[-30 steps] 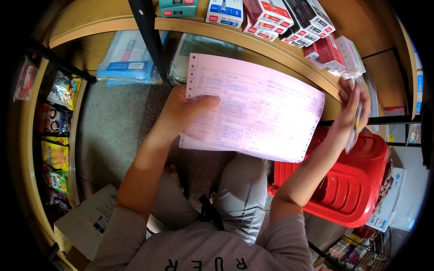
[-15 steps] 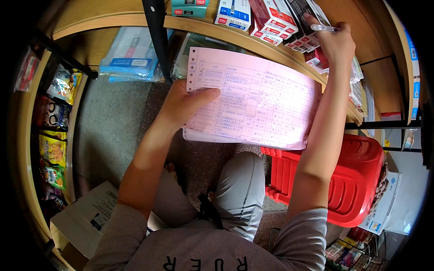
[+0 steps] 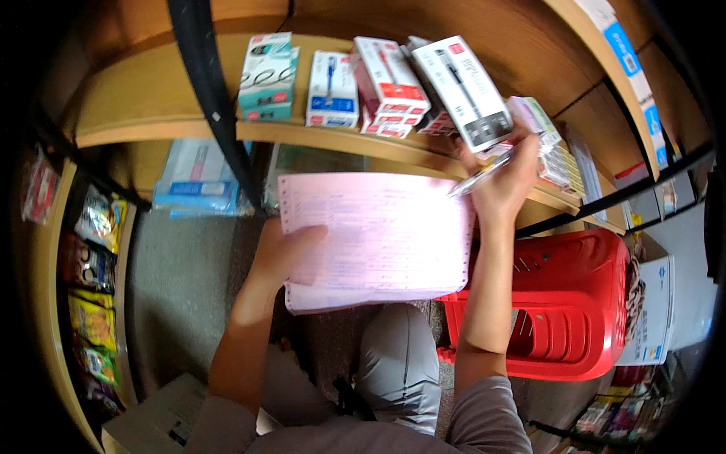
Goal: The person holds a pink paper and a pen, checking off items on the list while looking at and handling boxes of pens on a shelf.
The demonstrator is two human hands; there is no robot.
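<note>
My left hand (image 3: 286, 250) grips the left edge of a stack of pink printed forms (image 3: 386, 234), thumb on top; the sheets have punched side margins. At the shelf front my right hand (image 3: 505, 180) is closed on the lower end of a white box with a black pen pictured on it (image 3: 463, 87). A clear pen (image 3: 478, 178) is also held in that hand, its tip above the right edge of the forms. The box is tilted, in front of other boxes. Red-and-white pen boxes (image 3: 389, 76) are stacked just left of it.
Along the wooden shelf (image 3: 162, 127) stand a blue-and-white pen box (image 3: 331, 87) and teal-and-white boxes (image 3: 266, 79). A black post (image 3: 200, 68) crosses the shelf front. At right is a red plastic stool (image 3: 567, 303); snack packets (image 3: 92, 318) line the left rack.
My right hand has taken hold of the white pen box and drawn it toward me from the shelf, pen still in hand. The view has shifted, and the forms appear lower.
</note>
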